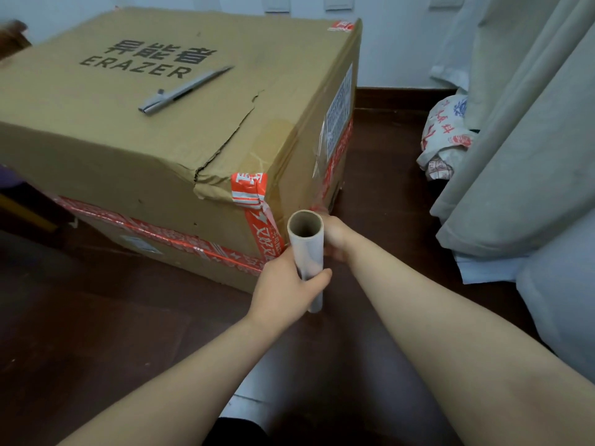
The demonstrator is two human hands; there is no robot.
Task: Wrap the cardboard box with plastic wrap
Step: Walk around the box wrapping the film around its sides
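A large brown cardboard box (167, 149) with black "ERAZER" print and red tape stands on the dark floor. Its top is torn near the front right corner. My left hand (286, 291) grips a roll of plastic wrap (307, 249) on a cardboard tube, held upright just in front of that corner. My right hand (335, 239) is behind the roll, at the box's right side near the bottom. Its fingers are mostly hidden by the roll. A strip of clear film (322, 162) clings to the right side of the box.
A grey utility knife (183, 90) lies on the box top. A printed plastic bag (446, 136) sits on the floor at the right by pale curtains (515, 123). Dark wooden floor (96, 317) lies in front of the box.
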